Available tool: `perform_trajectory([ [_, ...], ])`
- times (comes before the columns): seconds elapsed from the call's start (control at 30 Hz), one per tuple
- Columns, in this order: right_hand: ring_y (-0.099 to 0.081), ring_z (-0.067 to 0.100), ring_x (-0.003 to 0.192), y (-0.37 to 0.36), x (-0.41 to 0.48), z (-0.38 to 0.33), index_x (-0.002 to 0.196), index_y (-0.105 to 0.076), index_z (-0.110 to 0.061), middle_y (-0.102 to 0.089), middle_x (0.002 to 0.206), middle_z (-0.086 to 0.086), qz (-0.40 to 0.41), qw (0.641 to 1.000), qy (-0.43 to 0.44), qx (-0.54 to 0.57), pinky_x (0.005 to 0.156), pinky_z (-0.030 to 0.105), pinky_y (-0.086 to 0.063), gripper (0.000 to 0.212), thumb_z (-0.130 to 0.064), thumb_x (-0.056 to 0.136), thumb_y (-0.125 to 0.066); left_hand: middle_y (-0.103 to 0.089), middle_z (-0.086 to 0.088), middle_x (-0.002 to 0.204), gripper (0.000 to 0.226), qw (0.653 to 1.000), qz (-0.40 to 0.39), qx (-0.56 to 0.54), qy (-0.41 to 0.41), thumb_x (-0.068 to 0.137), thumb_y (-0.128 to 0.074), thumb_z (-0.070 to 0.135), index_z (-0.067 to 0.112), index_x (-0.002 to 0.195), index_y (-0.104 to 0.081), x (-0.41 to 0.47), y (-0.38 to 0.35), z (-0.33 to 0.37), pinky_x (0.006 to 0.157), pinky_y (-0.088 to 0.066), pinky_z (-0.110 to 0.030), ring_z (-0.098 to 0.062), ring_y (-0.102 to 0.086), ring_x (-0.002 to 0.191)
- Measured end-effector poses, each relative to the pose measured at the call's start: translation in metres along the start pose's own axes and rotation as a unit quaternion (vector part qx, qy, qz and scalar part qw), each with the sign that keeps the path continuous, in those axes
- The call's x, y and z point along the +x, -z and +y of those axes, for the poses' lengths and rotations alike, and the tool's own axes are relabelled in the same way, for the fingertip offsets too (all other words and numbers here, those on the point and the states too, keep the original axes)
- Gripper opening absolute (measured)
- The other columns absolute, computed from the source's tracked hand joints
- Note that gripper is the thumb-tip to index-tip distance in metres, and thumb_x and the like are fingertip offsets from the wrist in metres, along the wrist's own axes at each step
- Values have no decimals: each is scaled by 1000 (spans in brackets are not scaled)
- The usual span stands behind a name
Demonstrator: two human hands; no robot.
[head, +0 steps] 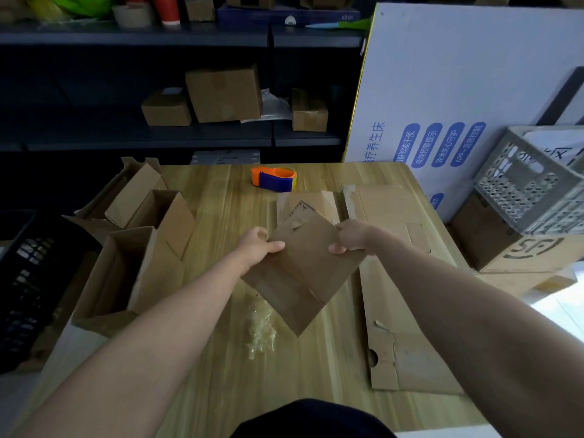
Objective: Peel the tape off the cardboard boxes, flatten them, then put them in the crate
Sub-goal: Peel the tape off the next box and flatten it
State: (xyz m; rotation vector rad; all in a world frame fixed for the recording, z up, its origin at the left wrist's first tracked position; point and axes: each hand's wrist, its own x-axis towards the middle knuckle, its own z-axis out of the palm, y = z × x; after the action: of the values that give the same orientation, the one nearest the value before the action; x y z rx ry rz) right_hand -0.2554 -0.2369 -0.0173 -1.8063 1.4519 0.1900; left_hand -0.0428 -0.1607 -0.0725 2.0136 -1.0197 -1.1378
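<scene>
Both hands pinch the box [303, 273], which looks flattened, above the middle of the table [221, 374]. The left hand [259, 248] takes its 9 o'clock edge and the right hand [350, 237] its 3 o'clock edge, thumbs on top, fingers hidden beneath. The box hangs cornerwise, long axis roughly 12 to 6 o'clock. A grey crate [531, 191] sits well apart at 2 o'clock, nearer the right hand; a black crate [28, 279] lies at 9 o'clock, nearer the left. Which one is meant I cannot tell. A tape wad [260, 327] lies at 7 o'clock of the box
</scene>
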Motion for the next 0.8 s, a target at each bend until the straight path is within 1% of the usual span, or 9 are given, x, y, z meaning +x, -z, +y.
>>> perform_trajectory([
  [0.07, -58, 28, 104, -2, 4, 10, 121, -60, -7, -61, 116, 12, 40, 999, 1, 2, 95, 41, -48, 39, -20, 84, -67, -67, -5, 103, 26, 998, -49, -25, 31, 80, -74, 26, 16, 99, -59, -4, -9, 0, 72, -53, -32, -16, -64, 84],
  [0.1, -58, 27, 102, -3, 5, 15, 120, -60, -7, -61, 115, 11, 85, 996, -8, 3, 92, 37, -49, 41, -22, 83, -69, -67, -5, 95, 24, 997, -49, -34, 40, 82, -72, 24, 15, 99, -58, -4, -16, -1, 70, -53, -31, -17, -65, 81],
  [0.2, -56, 28, 106, -8, 6, 32, 128, -44, -5, -56, 119, 12, 195, 975, -86, 67, 83, 35, -49, 58, -26, 81, -71, -61, -15, 118, 42, 993, -26, -81, 88, 88, -65, 22, 1, 122, -51, -3, -42, -1, 92, -49, -42, -29, -60, 106],
  [0.27, -57, 29, 100, -14, 5, 43, 125, -42, -3, -56, 116, 13, 155, 966, -139, 156, 75, 36, -49, 58, -29, 82, -71, -52, -18, 133, 51, 980, -34, -122, 151, 90, -63, 20, -1, 132, -44, -2, -58, -2, 102, -42, -48, -34, -51, 121],
  [0.4, -56, 26, 90, -29, 9, 61, 96, -53, -4, -59, 112, 17, 40, 953, -182, 239, 76, 37, -51, 19, -15, 87, -65, -41, -16, 145, 52, 965, -80, -126, 215, 94, -56, 17, -2, 139, -38, -4, -86, -9, 109, -34, -45, -31, -40, 132],
  [0.53, -55, 25, 92, -30, 22, 76, 115, -53, 2, -58, 114, 19, 93, 958, -165, 216, 75, 32, -51, 33, -8, 86, -65, -63, -17, 115, 33, 949, -125, -160, 242, 92, -59, 18, -3, 117, -57, -9, -96, -11, 94, -48, -43, -29, -59, 109],
  [0.67, -56, 25, 92, -29, 32, 80, 98, -50, -3, -58, 110, 16, 121, 969, -153, 152, 79, 32, -51, 25, -15, 85, -67, -62, -9, 90, 14, 951, -174, -80, 245, 88, -66, 14, 3, 91, -58, -14, -96, -8, 85, -51, -38, -23, -58, 94],
  [0.73, -58, 27, 94, -27, 34, 79, 105, -52, -3, -58, 107, 15, 68, 974, -151, 152, 79, 32, -49, 23, -10, 87, -64, -59, -8, 90, 15, 954, -175, -2, 243, 89, -63, 15, 3, 96, -57, -16, -98, -10, 72, -49, -33, -23, -54, 93],
  [0.8, -58, 24, 79, -31, 30, 79, 107, -50, -6, -56, 91, 13, -22, 976, -177, 125, 78, 31, -47, 17, -7, 91, -56, -57, -9, 97, 27, 948, -185, 53, 255, 90, -62, 16, 1, 112, -55, -20, -99, -18, 74, -47, -30, -23, -53, 95],
])
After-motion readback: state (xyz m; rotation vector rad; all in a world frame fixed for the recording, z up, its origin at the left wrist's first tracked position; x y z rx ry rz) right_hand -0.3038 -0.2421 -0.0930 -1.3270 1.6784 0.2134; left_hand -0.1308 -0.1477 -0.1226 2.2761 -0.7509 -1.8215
